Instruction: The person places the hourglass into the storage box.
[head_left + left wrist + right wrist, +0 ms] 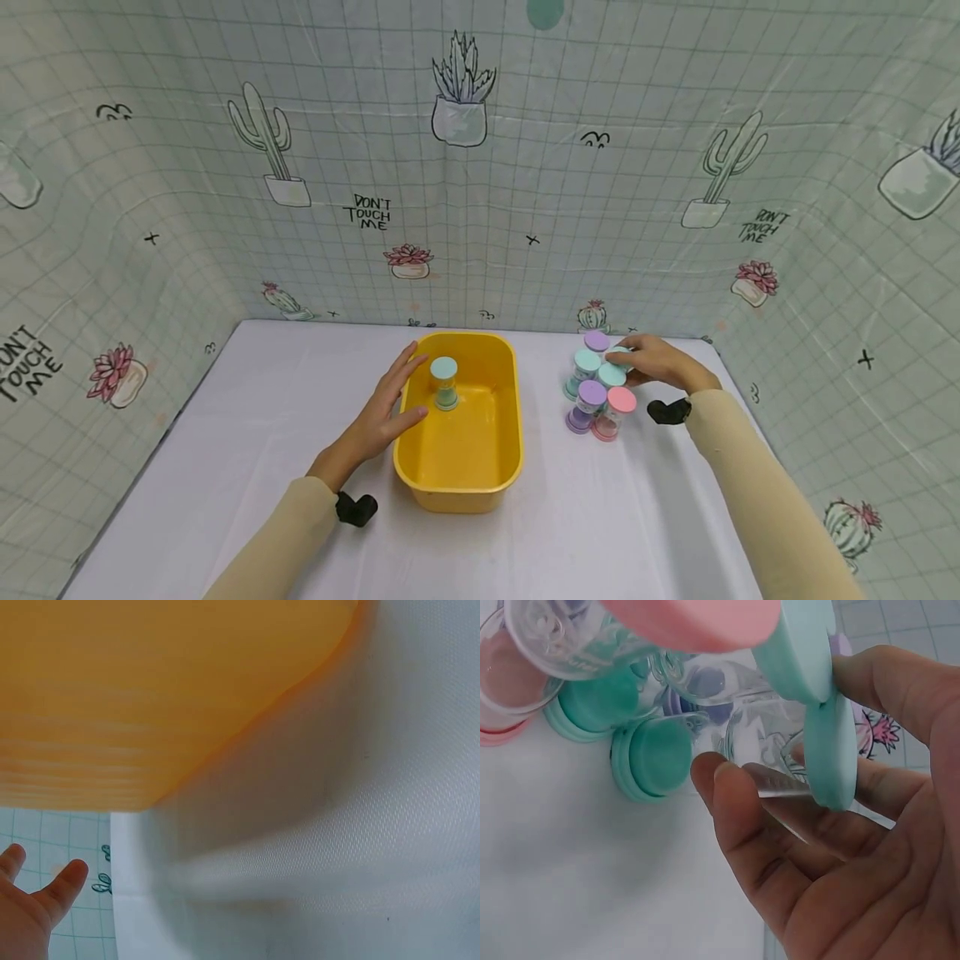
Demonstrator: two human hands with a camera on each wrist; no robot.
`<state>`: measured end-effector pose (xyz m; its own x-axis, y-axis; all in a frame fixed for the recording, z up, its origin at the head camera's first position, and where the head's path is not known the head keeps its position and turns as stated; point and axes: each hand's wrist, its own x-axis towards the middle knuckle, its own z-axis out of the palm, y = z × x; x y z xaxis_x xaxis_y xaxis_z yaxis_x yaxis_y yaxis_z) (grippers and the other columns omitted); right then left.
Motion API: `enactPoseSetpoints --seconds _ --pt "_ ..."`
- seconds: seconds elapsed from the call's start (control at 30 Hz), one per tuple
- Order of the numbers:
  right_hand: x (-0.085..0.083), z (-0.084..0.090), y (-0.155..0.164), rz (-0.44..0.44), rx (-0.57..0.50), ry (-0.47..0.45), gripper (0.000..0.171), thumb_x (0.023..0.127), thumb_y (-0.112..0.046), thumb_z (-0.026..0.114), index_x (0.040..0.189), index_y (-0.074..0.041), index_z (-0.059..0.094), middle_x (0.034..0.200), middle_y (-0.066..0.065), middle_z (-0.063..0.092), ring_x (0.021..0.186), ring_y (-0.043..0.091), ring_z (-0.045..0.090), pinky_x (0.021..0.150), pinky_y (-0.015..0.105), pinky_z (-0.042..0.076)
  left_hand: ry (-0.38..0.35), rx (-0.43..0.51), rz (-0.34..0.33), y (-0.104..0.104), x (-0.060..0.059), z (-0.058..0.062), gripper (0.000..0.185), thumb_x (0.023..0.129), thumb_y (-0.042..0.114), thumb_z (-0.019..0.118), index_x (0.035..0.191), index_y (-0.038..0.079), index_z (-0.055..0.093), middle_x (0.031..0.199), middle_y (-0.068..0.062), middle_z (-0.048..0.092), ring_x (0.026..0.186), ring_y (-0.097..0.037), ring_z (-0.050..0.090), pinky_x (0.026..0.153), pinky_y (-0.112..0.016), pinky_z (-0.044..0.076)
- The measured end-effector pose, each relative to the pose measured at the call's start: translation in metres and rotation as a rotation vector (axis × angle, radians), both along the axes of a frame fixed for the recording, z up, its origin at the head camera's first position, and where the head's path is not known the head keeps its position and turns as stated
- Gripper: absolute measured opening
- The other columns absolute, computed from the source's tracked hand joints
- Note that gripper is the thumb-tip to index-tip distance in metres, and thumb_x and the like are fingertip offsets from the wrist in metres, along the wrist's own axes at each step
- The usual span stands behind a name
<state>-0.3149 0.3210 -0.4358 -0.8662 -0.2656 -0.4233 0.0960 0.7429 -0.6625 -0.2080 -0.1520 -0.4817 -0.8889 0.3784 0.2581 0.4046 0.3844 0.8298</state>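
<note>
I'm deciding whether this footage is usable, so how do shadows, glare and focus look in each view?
Head: a soft shadow on the cloth by the right sleeve, a small glint inside the tub; left wrist: the tub's edge soft, a broad, blurry-edged shadow beside it; right wrist: bright reflections on the clear jars, a faint shadow on the cloth, the right hand fairly sharp.

Left wrist: tub [150, 690], left hand [28, 919] cut off | right wrist: pink lid [701, 621] cropped
</note>
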Motion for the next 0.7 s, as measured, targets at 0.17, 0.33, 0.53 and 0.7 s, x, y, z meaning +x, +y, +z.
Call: enactPoseSetpoints --seconds 0.17,0.33,0.53,0.7 --pt "0.0 0.002 0.004 -0.008 0.011 0.009 0.07 0.104 -0.035 0.058 0.151 0.012 0.035 0.131 0.028 0.059 0.092 0.019 0.068 0.086 0.032 0.061 -0.001 -0.005 -0.003 -0.001 -0.001 0.0 0.074 0.096 0.031 0.06 0.162 0.015 0.031 0.175 -0.005 0.004 0.16 -0.04 0.009 0.118 -0.072 0.024" --pt "0.001 0.007 0.009 -0.028 0.041 0.02 0.066 0.102 -0.03 0.061 0.15 0.009 0.039 0.136 0.03 0.055 0.099 0.027 0.065 0.087 0.033 0.059 0.003 -0.003 -0.007 -0.001 0.0 0.002 0.074 0.097 0.034 0.06 0.162 0.015 0.031 0.175 -0.005 0.004 0.16 -0.041 0.009 0.118 -0.072 0.025" --pt "0.004 0.015 0.012 -0.048 0.012 0.016 0.061 0.1 -0.024 0.06 0.147 0.009 0.04 0.128 0.028 0.056 0.098 0.027 0.068 0.089 0.04 0.06 -0.003 -0.004 -0.004 -0.001 0.0 0.003 0.074 0.096 0.035 0.06 0.162 0.014 0.031 0.175 -0.006 0.005 0.159 -0.042 0.009 0.116 -0.075 0.026" --pt "0.005 0.022 0.016 -0.042 -0.034 0.023 0.059 0.1 -0.019 0.058 0.147 0.011 0.038 0.12 0.026 0.058 0.092 0.021 0.068 0.087 0.036 0.061 -0.004 -0.012 0.002 0.0 0.001 0.003 0.075 0.096 0.035 0.059 0.162 0.015 0.031 0.175 -0.007 0.005 0.159 -0.043 0.01 0.116 -0.075 0.026"
